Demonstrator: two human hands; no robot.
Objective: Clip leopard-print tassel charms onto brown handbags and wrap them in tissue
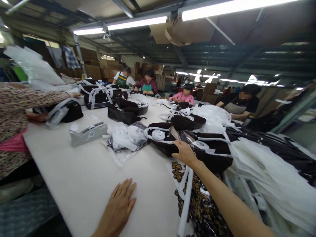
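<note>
My left hand lies flat on the white table, its fingers stretched out and nothing in them. Further forward, my right hand reaches over the front of the black bags, thumb and fingers apart; whether the fingertips press on the fabric is hard to see. By its fingers is a black bag with grey-white trim and a rolled white strap on top. Another such black bag sits just to the right. Below my right forearm lie leopard-patterned pieces in clear plastic, with a white tube across them.
A grey tape dispenser and a plastic bag of white material stand left of the bags. More black bags lie further back. White sheets are heaped at right. Several people work around the table; a patterned sleeve reaches in at left.
</note>
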